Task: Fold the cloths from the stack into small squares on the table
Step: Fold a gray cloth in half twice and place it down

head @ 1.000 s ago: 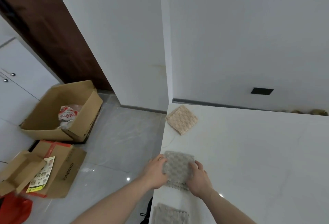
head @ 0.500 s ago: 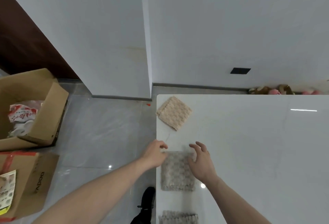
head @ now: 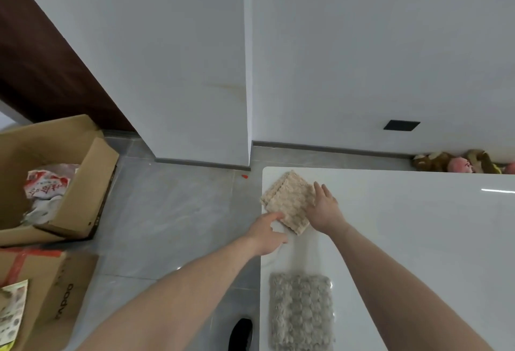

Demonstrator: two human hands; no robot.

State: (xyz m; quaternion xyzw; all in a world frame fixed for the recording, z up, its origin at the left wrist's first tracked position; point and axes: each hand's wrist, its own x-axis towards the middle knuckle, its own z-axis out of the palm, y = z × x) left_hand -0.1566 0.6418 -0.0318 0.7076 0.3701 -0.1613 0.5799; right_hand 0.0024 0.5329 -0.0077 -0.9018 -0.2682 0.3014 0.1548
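Two cloths lie on the white counter (head: 404, 239), both along its left edge. The nearer one, a grey cloth (head: 301, 311), is folded flat into a rough rectangle, its lower end close to the bottom of the frame; no hand touches it. Just left of it on the floor is a dark shoe (head: 241, 334), cut off below.

Farther along, two bare hands meet the beige cloth (head: 287, 201), a folded square turned diamond-wise at the counter's far left corner. The left hand (head: 266, 235) is loosely curled, fingertips touching the cloth's near-left edge; whether it pinches the cloth is unclear. The right hand (head: 324, 208) lies flat and spread on the cloth's right side, fingers open.

On the floor to the left sit two cardboard boxes: a closed box (head: 53, 297) with red tape, and beyond it an open box (head: 92, 172) holding crumpled packaging. Past the counter, some soft toys (head: 457, 162) lie against the wall, partly hidden
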